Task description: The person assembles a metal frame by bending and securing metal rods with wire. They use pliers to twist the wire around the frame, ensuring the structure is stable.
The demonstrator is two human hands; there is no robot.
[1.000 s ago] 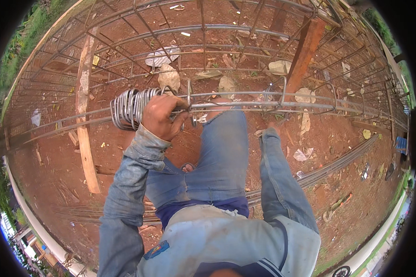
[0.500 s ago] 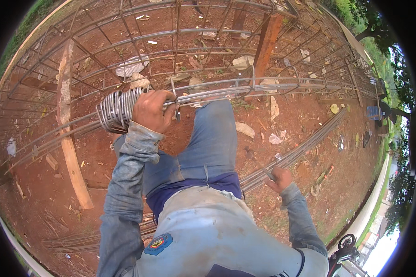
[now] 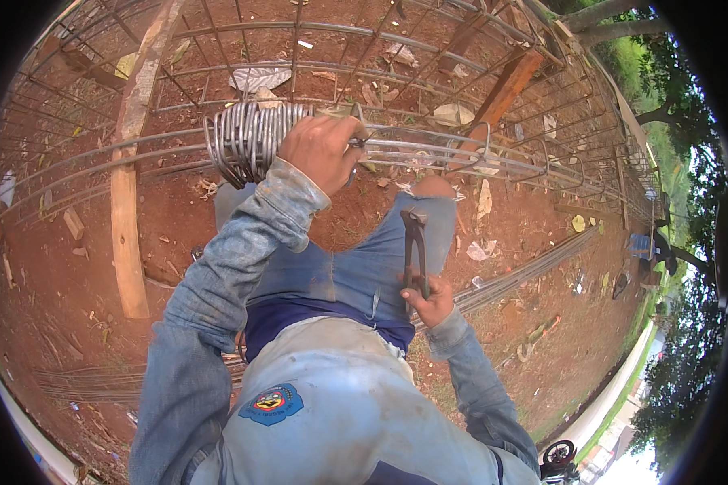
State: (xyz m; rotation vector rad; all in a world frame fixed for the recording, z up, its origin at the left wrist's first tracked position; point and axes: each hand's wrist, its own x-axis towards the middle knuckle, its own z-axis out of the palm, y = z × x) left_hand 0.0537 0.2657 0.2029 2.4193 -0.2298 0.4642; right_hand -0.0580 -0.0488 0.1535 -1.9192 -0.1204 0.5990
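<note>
My left hand (image 3: pixel 323 149) is closed at the long steel bars (image 3: pixel 421 147), its fingertips around a bent steel stirrup whose shape is mostly hidden behind the hand. Right beside the hand, a packed row of steel stirrups (image 3: pixel 255 141) hangs on the same bars. In my right hand (image 3: pixel 430 301) is a pair of pincers (image 3: pixel 415 238), held by the handles with the jaws pointing up, away from my body. The pincers are over my knee area, below the bars and apart from them.
A tied rebar cage (image 3: pixel 340 61) stretches across the far side. Wooden posts stand at left (image 3: pixel 127 234) and right (image 3: pixel 501 93). A bundle of loose rods (image 3: pixel 534 263) lies on the red soil to the right. Dry leaves (image 3: pixel 453 115) are scattered about.
My right hand has come in from the right, lifting the pincers upright in front of my leg. My left hand stays at the bars beside the stirrups; the whole view has shifted.
</note>
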